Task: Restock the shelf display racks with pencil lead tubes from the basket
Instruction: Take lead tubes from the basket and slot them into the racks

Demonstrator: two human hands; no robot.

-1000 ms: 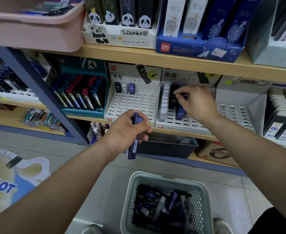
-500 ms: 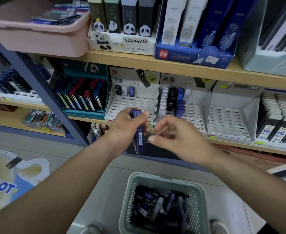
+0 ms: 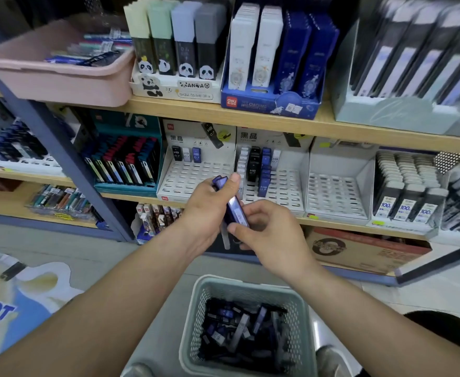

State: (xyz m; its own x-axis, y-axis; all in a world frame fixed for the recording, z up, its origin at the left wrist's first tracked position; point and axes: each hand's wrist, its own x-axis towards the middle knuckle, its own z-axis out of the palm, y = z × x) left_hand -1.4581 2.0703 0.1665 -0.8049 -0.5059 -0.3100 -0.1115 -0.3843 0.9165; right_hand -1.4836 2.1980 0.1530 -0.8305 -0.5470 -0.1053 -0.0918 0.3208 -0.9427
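My left hand (image 3: pixel 209 210) grips a small bundle of blue pencil lead tubes (image 3: pixel 234 208) in front of the middle shelf. My right hand (image 3: pixel 266 232) meets it from the right and pinches the lower end of one blue tube. A grey-green mesh basket (image 3: pixel 204 303) stands on the floor below, holding several blue, black and white tubes. Three white slotted display racks sit on the shelf: the left rack (image 3: pixel 193 178) has three tubes at its back, the middle rack (image 3: pixel 283 186) has rows of white, black and blue tubes, and the right rack (image 3: pixel 335 191) holds none.
A teal rack of pens (image 3: pixel 125 167) stands left of the white racks, and a rack of erasers (image 3: pixel 408 186) to the right. The upper shelf carries a pink bin (image 3: pixel 60 77), panda boxes (image 3: pixel 174 50) and a blue box (image 3: pixel 272 102). A blue shelf post (image 3: pixel 68 164) slants at left.
My right hand left the middle rack after placing a blue tube and came back to the bundle in my left hand, where it now pinches a tube. The camera tilted upward slightly.
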